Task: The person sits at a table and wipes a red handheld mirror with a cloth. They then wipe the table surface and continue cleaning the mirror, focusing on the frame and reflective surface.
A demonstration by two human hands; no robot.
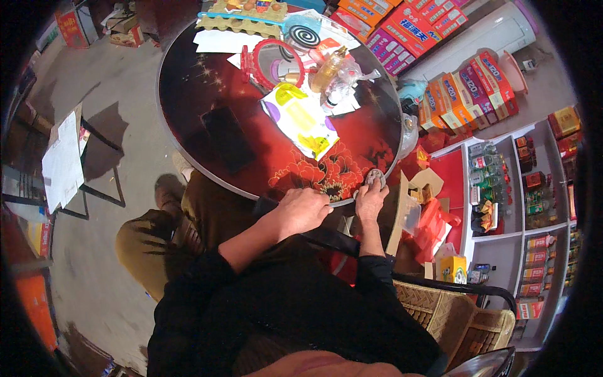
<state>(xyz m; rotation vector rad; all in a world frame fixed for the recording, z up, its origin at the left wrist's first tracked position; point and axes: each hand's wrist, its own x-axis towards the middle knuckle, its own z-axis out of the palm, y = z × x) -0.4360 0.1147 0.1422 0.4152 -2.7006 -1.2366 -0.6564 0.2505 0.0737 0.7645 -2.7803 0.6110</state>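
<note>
My right hand [370,197] rests at the near right edge of the round table [282,155], its fingers on a small crumpled greyish cloth or wad [375,176]. To its left, my left hand [306,207] is curled at the near rim, over the printed flowers; its fingers are bent, and whether they hold anything is hidden. Beyond both hands lies a white, yellow and purple soft plastic packet [301,122]. A dark flat rectangular object [228,139] lies left of the packet.
Farther back stand a red-framed round mirror [278,63], an amber bottle [330,69], a black coil [304,36] and an egg tray [242,16]. An open cardboard box [400,212] and shelves with bottles [494,234] are at the right. A stool [66,160] stands left.
</note>
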